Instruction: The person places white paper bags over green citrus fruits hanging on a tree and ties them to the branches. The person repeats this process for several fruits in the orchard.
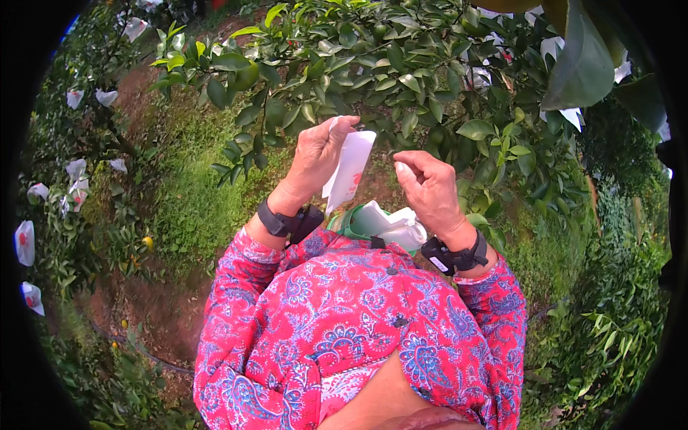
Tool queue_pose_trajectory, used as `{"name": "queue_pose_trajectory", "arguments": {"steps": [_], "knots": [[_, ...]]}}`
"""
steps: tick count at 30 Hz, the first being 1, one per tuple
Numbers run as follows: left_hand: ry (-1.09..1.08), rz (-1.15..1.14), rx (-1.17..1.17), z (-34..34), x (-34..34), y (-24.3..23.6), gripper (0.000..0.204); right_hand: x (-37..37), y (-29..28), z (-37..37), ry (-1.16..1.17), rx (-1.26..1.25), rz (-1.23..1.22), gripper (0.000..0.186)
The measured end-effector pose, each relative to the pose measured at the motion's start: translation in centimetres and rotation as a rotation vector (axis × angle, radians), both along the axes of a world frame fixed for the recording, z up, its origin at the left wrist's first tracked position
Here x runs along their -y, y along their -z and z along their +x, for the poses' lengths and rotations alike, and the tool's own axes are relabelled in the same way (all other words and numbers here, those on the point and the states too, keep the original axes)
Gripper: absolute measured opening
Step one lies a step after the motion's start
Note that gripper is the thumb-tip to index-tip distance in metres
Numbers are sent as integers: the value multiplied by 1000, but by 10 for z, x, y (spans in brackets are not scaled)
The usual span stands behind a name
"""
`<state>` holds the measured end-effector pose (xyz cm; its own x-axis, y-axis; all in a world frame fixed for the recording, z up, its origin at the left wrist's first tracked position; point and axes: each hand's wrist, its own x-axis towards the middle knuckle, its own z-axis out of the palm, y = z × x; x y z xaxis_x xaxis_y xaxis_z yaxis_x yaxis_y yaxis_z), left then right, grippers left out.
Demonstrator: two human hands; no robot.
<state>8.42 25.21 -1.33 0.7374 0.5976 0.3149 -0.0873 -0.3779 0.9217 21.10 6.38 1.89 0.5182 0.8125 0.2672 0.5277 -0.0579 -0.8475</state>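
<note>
A white paper bag (pixel 354 163) with red print hangs from my left hand (pixel 317 154), pinched near its top edge between closed fingers. To its right and apart from it, my right hand (pixel 434 188) is raised with the fingers curled in and the thumb close to the index finger. Whether anything small sits in that curl is hidden. Below both hands, at my waist, a green pouch or basket (pixel 349 222) holds a bundle of white paper bags (pixel 393 226), some folded over. Leafy branches (pixel 344 79) of a fruit tree spread just beyond my hands.
Green fruit (pixel 246 74) hangs among the leaves. Large leaves (pixel 579 68) come close at the upper right. Several white bags (pixel 24 242) hang on trees at the left. A dark hose (pixel 154 360) runs along the ground at lower left. Black straps (pixel 288 221) circle both wrists.
</note>
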Motion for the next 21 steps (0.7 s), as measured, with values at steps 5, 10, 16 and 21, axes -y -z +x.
{"name": "queue_pose_trajectory", "arguments": {"steps": [5,10,16,21], "knots": [[106,168,66,12,25,2,34,-35,-12,21,102,164,-195,36],[194,154,39,15,38,6,33,-35,13,27,-149,-99,-386,29],[238,-24,-84,8,20,6,42,-29,15,25,-211,21,-451,25],[250,-12,-14,13,15,7,40,-34,20,19,-221,99,-423,20]]}}
